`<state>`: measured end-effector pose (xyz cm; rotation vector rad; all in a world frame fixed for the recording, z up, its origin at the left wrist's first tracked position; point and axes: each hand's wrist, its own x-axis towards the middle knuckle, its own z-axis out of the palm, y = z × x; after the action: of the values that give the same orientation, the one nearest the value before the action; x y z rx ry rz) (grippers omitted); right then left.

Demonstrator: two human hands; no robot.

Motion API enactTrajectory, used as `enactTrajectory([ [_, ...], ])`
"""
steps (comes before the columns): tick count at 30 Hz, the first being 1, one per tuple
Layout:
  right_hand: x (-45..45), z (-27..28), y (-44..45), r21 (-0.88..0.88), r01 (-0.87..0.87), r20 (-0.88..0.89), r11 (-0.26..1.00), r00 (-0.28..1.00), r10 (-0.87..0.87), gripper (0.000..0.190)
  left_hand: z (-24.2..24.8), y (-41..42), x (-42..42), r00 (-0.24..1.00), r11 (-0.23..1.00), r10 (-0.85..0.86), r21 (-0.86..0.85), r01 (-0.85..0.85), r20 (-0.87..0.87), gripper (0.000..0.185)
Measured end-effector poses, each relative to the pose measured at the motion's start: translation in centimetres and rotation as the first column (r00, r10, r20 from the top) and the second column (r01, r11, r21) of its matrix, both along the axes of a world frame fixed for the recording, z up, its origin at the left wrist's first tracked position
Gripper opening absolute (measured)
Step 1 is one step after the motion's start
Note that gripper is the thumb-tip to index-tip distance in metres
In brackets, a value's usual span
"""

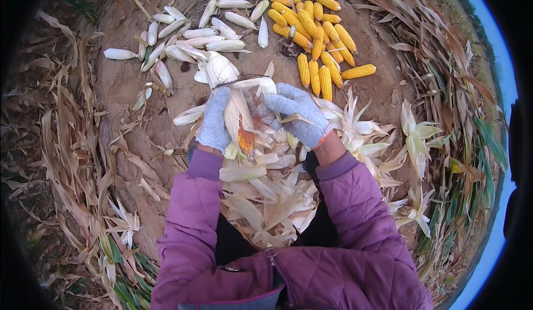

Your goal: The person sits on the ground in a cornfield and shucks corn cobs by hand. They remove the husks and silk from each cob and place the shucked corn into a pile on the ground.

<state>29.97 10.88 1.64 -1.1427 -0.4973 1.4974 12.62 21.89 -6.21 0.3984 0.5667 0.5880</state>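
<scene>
My left hand (215, 119), in a light grey knitted glove, is shut on a partly husked ear of corn (245, 140). Orange kernels show at the ear's lower end, between strips of pale husk. My right hand (297, 112), in a matching glove with an orange cuff edge, is shut on a strip of corn husk (266, 86) peeled away from the ear. Its fingertips are partly hidden by husk. Just above my left hand lies a bulky bundle of pale husk (220, 70) with dark strands across it. Loose husks (266, 201) cover the ground between my legs.
Several husk-covered ears (225, 45) lie on bare soil at the upper left. A pile of bare yellow cobs (309, 22) lies at the upper right. Empty husks (416, 133) are scattered at the right. Dry corn stalks (77, 143) are heaped along the left and right sides.
</scene>
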Motion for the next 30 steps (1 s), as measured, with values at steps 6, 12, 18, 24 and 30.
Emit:
enactTrajectory([
  [6,4.3,-0.1,1.1,0.226,0.42,-0.379,0.879,0.869,-0.318,0.019,2.1,-1.8,0.0,0.913,0.847,-0.37,0.342,0.407,-0.172,0.073],
  [12,8.7,0.0,0.0,0.28,0.828,-0.337,0.486,0.559,-0.758,0.021,4.3,-3.3,0.4,0.794,0.742,-0.566,0.28,0.608,-0.224,0.087],
  [18,4.3,0.4,1.6,0.174,0.498,0.162,0.85,0.836,-0.524,0.043,1.6,-2.6,0.5,0.977,0.981,-0.19,0.018,0.193,-0.099,0.051],
  [24,-0.4,-1.7,1.1,-0.075,-0.28,0.66,0.957,0.706,0.258,0.051,2.3,-0.1,0.1,0.989,0.989,0.146,-0.037,-0.147,-0.019,0.043],
  [30,-1.5,-0.3,0.5,-0.167,-0.423,0.719,0.891,0.566,0.404,0.05,1.9,0.7,-0.1,0.971,0.97,0.238,-0.05,-0.238,0.012,0.045],
])
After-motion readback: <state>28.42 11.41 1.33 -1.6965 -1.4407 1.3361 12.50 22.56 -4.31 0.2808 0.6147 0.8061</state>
